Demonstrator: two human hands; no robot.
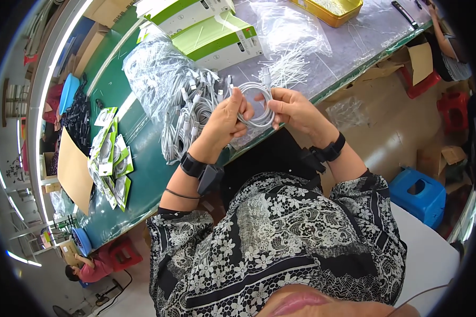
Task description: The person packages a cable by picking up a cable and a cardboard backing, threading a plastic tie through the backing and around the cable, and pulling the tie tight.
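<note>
A pale grey-white cable (258, 125), wound into a ring, is held up between my two hands at the table's near edge. My left hand (222, 121) grips the ring's left side, thumb up and fingers curled. On the other side, my right hand (296, 111) pinches the coil between thumb and fingers. One connector stands up at the top of the ring, near my right fingers. Just left of my left hand lies a heap of similar cables (181, 129) with their plugs showing, partly under a clear plastic bag (150, 79). Thin white ties (286, 68) lie scattered beyond the coil.
Green-and-white boxes (217, 45) stand at the back, beside a yellow tray (337, 20). Carded cable packs (111, 161) and a cardboard sheet (73, 171) lie to the left. A blue stool (419, 198) is at my right. Other people sit at far left and upper right.
</note>
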